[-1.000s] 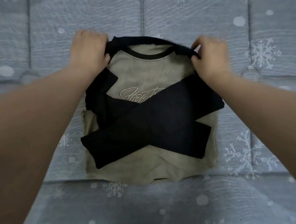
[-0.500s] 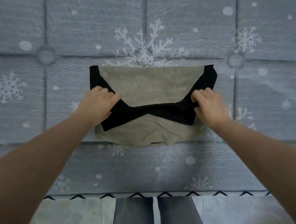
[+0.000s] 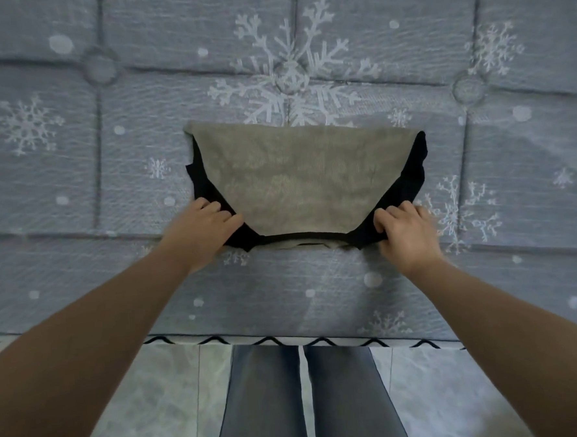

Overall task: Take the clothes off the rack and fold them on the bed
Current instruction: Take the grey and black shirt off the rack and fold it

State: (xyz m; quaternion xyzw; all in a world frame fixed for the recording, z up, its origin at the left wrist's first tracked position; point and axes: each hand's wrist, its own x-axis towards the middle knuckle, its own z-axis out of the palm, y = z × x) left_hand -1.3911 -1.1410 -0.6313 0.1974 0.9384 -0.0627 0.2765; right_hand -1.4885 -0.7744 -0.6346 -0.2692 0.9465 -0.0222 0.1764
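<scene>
A khaki shirt with black sleeves and collar (image 3: 298,180) lies folded in half on the blue-grey snowflake mattress (image 3: 77,204). Its plain back faces up, and the black collar edge runs along the near side. My left hand (image 3: 201,228) grips the black shoulder fabric at the near left corner. At the near right corner my right hand (image 3: 404,233) pinches the black fabric in the same way. Both hands rest low on the bed surface.
The mattress edge with a black zigzag trim (image 3: 288,340) runs across the lower view. Below it are my grey-trousered legs (image 3: 308,403) and a pale tiled floor (image 3: 150,412). Tufted buttons (image 3: 290,78) dot the mattress behind the shirt.
My hands pulled the shirt's collar end toward me over the crossed sleeves and laid it on the hem. The shirt now lies folded in half.
</scene>
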